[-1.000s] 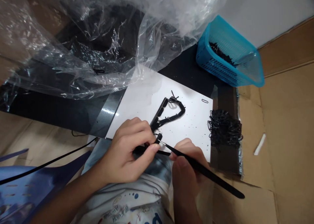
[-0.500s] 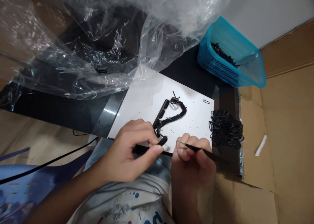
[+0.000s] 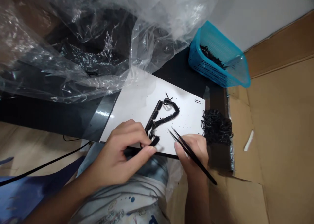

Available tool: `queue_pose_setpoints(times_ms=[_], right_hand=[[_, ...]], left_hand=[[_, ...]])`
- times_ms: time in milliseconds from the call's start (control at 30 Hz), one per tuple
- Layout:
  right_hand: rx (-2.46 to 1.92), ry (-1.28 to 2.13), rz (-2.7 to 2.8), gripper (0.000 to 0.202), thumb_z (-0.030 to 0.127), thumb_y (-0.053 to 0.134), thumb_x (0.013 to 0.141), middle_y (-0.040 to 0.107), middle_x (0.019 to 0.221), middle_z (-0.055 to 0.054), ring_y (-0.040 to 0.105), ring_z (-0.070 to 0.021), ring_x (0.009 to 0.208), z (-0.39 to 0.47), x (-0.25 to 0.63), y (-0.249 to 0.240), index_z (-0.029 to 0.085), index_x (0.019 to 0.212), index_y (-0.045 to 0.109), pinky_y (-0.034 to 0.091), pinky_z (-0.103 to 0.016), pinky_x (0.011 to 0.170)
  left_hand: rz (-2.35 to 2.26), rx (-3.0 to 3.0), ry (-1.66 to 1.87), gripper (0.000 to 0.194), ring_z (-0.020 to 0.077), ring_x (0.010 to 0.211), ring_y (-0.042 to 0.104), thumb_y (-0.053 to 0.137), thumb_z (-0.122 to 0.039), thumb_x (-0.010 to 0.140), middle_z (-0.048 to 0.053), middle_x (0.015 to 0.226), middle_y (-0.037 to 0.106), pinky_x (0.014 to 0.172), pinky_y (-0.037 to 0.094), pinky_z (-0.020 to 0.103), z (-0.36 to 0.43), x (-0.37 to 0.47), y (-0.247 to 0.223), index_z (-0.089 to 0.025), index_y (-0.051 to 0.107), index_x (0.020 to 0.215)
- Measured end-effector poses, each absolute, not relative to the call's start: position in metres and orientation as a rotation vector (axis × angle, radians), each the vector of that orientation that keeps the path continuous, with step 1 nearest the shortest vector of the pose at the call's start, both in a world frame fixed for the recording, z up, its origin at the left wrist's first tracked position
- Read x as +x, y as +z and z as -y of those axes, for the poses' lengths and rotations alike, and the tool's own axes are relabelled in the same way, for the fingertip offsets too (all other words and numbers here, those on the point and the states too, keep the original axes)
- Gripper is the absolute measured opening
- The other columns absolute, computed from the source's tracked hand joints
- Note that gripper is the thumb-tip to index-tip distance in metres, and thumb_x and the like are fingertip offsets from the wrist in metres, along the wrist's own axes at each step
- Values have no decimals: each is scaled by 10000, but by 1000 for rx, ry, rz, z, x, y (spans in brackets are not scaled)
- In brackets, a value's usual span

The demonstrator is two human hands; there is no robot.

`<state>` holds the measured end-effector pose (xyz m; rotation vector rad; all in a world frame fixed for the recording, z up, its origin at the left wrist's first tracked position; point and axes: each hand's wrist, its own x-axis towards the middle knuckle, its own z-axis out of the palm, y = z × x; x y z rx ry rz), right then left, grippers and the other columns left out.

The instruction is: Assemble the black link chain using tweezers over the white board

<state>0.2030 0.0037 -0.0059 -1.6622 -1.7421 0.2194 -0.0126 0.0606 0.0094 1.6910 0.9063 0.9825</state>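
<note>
My left hand [image 3: 130, 148] pinches one end of a black segmented strip [image 3: 166, 120] between thumb and index finger. The strip bends into a loop on a white sheet [image 3: 137, 96], with thin wire ends sticking up at its top. To the right, my right hand [image 3: 195, 152] is closed round black tweezers [image 3: 188, 148]. Their two tips are apart, point up and left, and have nothing between them. A small gap separates the tips from the strip. Small dark specks dot the sheet.
A blue basket [image 3: 218, 68] with black pieces stands at the back right. A pile of black loops [image 3: 217, 126] lies right of the sheet, near a single loop [image 3: 197, 101]. Clear plastic [image 3: 98, 47] covers the back left. Cardboard [image 3: 282, 119] is at the right.
My right hand has turned, and the tweezers now point up and left with their tips spread. My left hand still pinches the strip. The whole view has shifted slightly.
</note>
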Motion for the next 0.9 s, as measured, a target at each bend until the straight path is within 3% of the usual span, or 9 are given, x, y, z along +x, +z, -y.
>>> queue_pose_setpoints(times_ms=[133, 267, 400, 500, 600, 733, 900], right_hand=[[-1644, 200, 1744, 30, 240, 625, 841, 612, 800, -21, 540, -209, 814, 3, 215, -1, 221, 819, 632, 372, -381, 773], [-1454, 442, 1560, 123, 323, 568, 881, 566, 734, -15, 519, -214, 806, 9, 201, 7, 235, 829, 637, 388, -375, 746], [-1227, 713, 1407, 193, 437, 565, 886, 562, 858, -27, 536, -202, 823, -2, 181, 9, 277, 932, 662, 441, -347, 702], [-1150, 982, 1485, 152, 410, 620, 867, 585, 967, -43, 560, -215, 928, -18, 172, 6, 298, 946, 686, 486, -349, 729], [-1015, 1164, 1403, 144, 376, 595, 889, 594, 874, -29, 580, -188, 835, -30, 165, -1, 265, 871, 685, 488, -335, 709], [-984, 1125, 1150, 207, 412, 580, 880, 561, 778, -9, 551, -164, 714, -31, 154, -10, 235, 800, 651, 445, -303, 619], [-1074, 653, 1361, 188, 351, 540, 902, 513, 695, -5, 496, -164, 669, -17, 163, 0, 217, 804, 626, 388, -308, 586]], left_hand=[[-928, 1723, 995, 150, 149, 696, 524, 562, -133, 877, 7, 723, 571, 645, 396, 297, -61, -11, 8, -179, 590, 737], [-951, 1774, 947, 152, 147, 705, 523, 563, -143, 882, 1, 735, 575, 659, 390, 291, -60, -10, 7, -177, 569, 733], [-918, 1813, 828, 166, 150, 704, 512, 572, -177, 885, -2, 715, 574, 664, 363, 296, -62, -11, 8, -169, 571, 719], [-858, 1814, 779, 160, 154, 705, 513, 570, -193, 887, -2, 706, 587, 657, 347, 298, -63, -12, 10, -170, 604, 732], [-845, 1788, 756, 171, 159, 716, 517, 564, -212, 890, 0, 709, 593, 665, 350, 300, -64, -13, 13, -171, 621, 734], [-915, 1721, 773, 124, 164, 758, 527, 557, -190, 874, 9, 747, 596, 708, 375, 306, -61, -13, 15, -167, 644, 789], [-919, 1684, 895, 156, 141, 729, 517, 537, -128, 855, -5, 721, 569, 695, 383, 287, -59, -13, 14, -163, 611, 722]])
